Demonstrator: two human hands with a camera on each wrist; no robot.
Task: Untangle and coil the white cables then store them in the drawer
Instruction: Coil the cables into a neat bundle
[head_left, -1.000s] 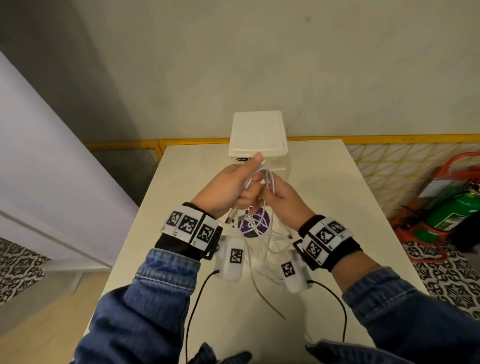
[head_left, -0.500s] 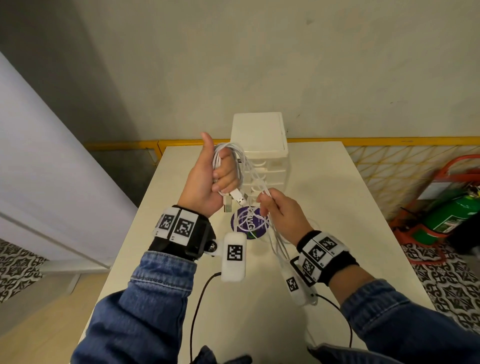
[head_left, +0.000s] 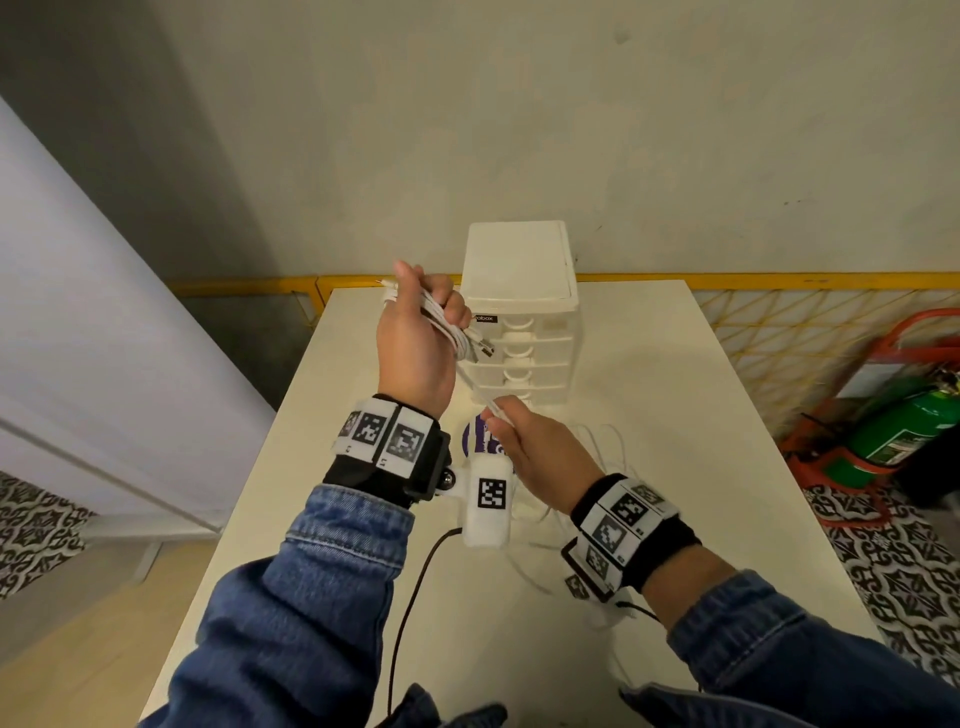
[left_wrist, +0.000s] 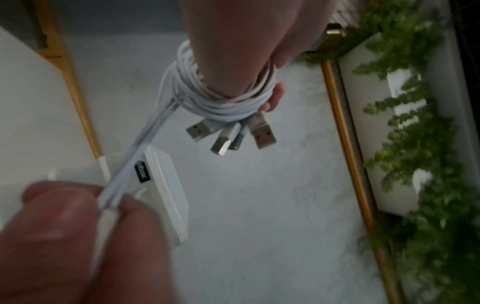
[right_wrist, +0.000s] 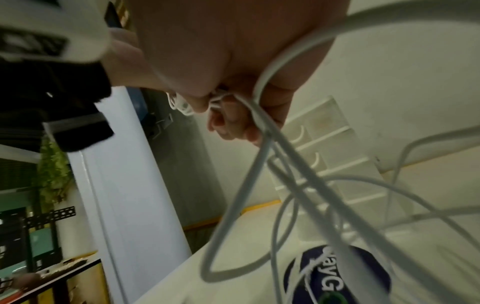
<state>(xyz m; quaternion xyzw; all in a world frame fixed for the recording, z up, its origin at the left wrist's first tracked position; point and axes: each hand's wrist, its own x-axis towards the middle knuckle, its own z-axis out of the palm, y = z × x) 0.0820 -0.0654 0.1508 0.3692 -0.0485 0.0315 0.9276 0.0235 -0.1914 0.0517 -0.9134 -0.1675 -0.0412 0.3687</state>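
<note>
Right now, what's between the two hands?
A taut stretch of white cables runs from the left hand down to the right hand; nothing else. The head view shows it.

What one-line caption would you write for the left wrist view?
White cables looped around the left hand, USB plugs dangling, while the right hand pinches the trailing strands taut.

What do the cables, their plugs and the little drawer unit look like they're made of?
Cables: white, smooth rubbery plastic, judging by how tightly they bend round the left hand.
Plugs: shiny metal shells, silvery glint.
Drawer unit: cream, semi-glossy moulded plastic, probably; the drawer fronts look slightly translucent.
</note>
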